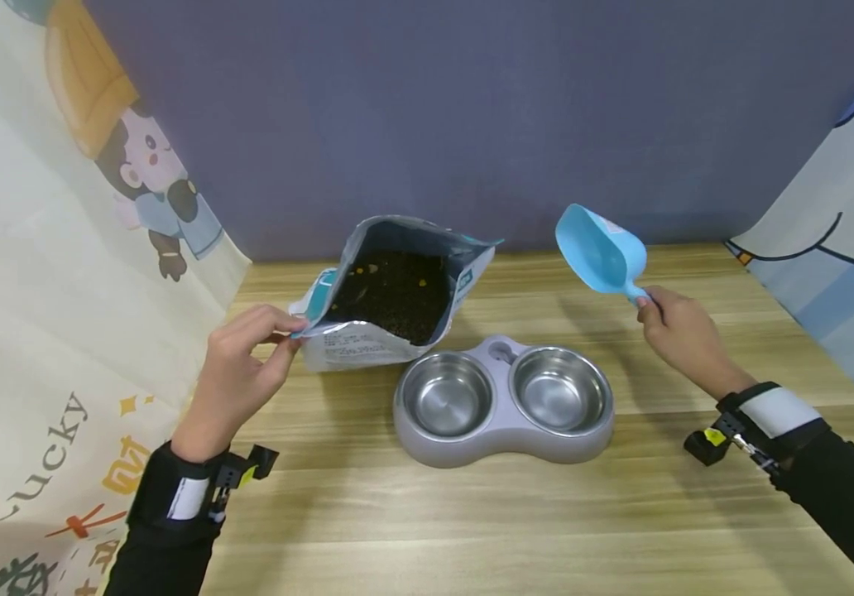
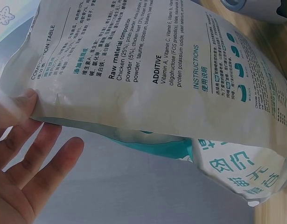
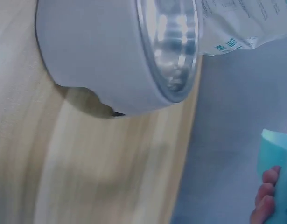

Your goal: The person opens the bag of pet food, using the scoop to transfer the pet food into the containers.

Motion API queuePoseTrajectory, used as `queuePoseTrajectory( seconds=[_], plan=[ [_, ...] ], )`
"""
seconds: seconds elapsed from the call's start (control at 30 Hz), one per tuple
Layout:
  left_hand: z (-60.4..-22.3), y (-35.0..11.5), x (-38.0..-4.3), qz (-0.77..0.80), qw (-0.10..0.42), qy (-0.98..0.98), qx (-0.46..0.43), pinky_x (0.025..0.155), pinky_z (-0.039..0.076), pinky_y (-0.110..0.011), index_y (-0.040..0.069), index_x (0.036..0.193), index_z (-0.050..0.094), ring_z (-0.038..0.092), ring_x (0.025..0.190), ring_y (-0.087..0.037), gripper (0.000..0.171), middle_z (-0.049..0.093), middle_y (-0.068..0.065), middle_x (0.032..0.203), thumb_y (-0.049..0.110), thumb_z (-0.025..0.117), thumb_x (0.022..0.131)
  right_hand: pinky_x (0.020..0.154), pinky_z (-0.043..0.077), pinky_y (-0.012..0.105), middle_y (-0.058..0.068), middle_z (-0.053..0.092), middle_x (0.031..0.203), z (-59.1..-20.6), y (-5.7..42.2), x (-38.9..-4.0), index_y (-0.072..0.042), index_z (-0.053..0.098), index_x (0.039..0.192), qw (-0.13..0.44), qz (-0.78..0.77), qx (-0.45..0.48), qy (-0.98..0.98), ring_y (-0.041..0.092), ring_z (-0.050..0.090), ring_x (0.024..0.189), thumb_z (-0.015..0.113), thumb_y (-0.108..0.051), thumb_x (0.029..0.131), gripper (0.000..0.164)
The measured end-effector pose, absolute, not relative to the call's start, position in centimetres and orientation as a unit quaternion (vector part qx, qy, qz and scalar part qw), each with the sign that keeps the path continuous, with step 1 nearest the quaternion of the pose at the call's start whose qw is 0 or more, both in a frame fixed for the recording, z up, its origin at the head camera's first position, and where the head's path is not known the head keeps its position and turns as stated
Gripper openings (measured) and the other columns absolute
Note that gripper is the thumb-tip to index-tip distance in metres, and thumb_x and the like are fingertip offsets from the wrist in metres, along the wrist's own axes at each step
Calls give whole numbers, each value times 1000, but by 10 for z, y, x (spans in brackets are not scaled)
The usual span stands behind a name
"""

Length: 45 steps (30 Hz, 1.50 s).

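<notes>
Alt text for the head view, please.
A person's left hand pinches an open bag holding dark granular contents; the right hand holds a blue scoop. Between the hands, a feeder with two metal bowls stands on a wood-grain table.

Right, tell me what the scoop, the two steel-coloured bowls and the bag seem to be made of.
Scoop: probably plastic; smooth, light blue, with a soft sheen.
Left bowl and right bowl: metal, likely stainless steel; silvery and shiny, with bright reflections.
Bag: thin flexible film, perhaps foil-lined; its printed outside creases and its inside looks silvery-grey.
</notes>
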State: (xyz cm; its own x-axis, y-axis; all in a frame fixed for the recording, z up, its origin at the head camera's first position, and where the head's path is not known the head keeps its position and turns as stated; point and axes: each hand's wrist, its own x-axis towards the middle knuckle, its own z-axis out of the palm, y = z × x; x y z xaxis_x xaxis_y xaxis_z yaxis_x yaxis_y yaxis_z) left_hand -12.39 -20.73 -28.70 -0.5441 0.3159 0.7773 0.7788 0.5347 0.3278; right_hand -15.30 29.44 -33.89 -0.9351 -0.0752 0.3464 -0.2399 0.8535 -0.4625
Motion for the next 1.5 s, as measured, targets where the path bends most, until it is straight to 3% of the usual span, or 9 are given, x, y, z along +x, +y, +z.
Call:
queuePoseTrajectory(
  seconds=[0.3,0.6,1.0,1.5],
  plan=[
    [-284,-206,-125,-342,336,-810,-338,72,50,-14,-2,84,69,63,75,-20,31,69,-9,84,-27,68,66,40,27,27,7,47,62,-302,284,-151,7,60,101,170,267,93,-944,15,35,45,41,-17,101,31],
    [-283,-205,-127,-341,337,-808,-344,71,50,-13,-3,85,69,64,75,-21,30,69,-10,83,-26,69,66,44,28,25,5,50,63,-263,264,-143,0,62,88,236,258,155,-924,11,36,46,51,-17,98,22],
    [-283,-206,-125,-336,337,-810,-343,68,51,-15,-3,85,69,63,74,-20,30,68,-9,83,-26,68,66,41,22,26,1,42,57,-230,241,-128,-7,56,77,234,237,188,-924,11,32,44,51,-23,99,28],
    [-284,-207,-122,-337,341,-808,-344,64,48,-14,-3,85,71,62,73,-19,30,69,-8,83,-25,68,66,40,19,24,-8,28,52,-218,218,-116,-16,50,70,234,206,253,-916,7,26,44,53,-28,98,30]
  ],
)
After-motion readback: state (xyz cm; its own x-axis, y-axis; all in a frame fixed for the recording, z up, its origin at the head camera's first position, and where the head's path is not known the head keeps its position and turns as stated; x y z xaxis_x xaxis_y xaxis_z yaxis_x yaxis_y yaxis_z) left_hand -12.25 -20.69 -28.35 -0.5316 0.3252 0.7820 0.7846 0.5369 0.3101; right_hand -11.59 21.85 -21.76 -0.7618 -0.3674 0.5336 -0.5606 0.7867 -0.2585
